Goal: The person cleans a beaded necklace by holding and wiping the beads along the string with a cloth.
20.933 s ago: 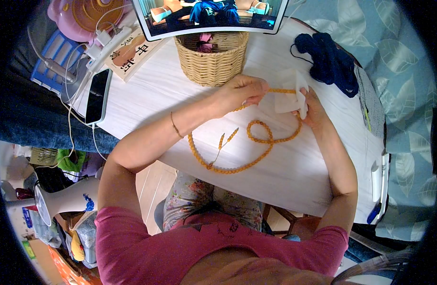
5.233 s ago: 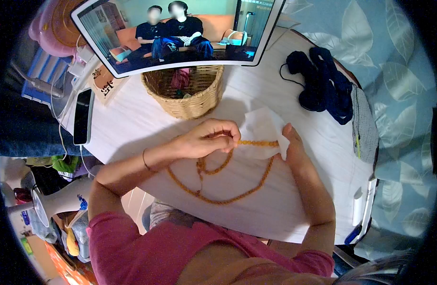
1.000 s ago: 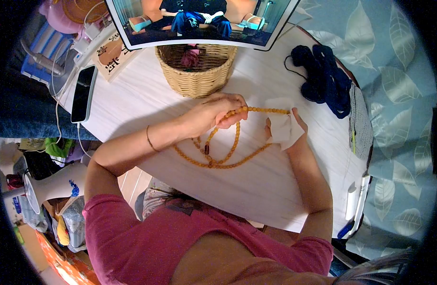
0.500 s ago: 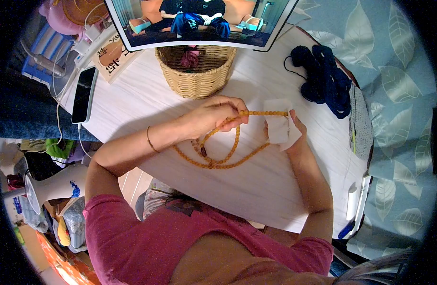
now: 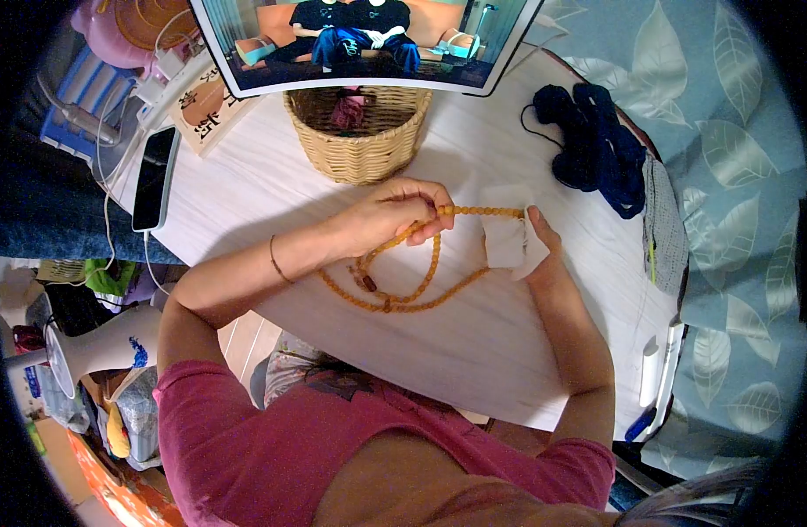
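A long string of amber-coloured beads (image 5: 421, 303) hangs in loops above the white tabletop. My left hand (image 5: 402, 213) pinches the strand between thumb and fingers. From there a short straight length runs right to a white tissue (image 5: 506, 243), which is wrapped round the beads. My right hand (image 5: 542, 241) grips the tissue, thumb on top at its right side, with most fingers hidden behind it. A darker brown bead dangles near the lower left of the inner loop.
A wicker basket (image 5: 360, 149) stands behind my hands, below a screen (image 5: 368, 75). A phone (image 5: 155, 180) and a power strip (image 5: 171, 88) are at the left. Dark blue yarn (image 5: 601, 149) and grey knitted fabric (image 5: 665, 224) lie at the right.
Both hands and the strand have shifted slightly left in view. The dark bead has swung a little left, and the tissue is still held round the beads.
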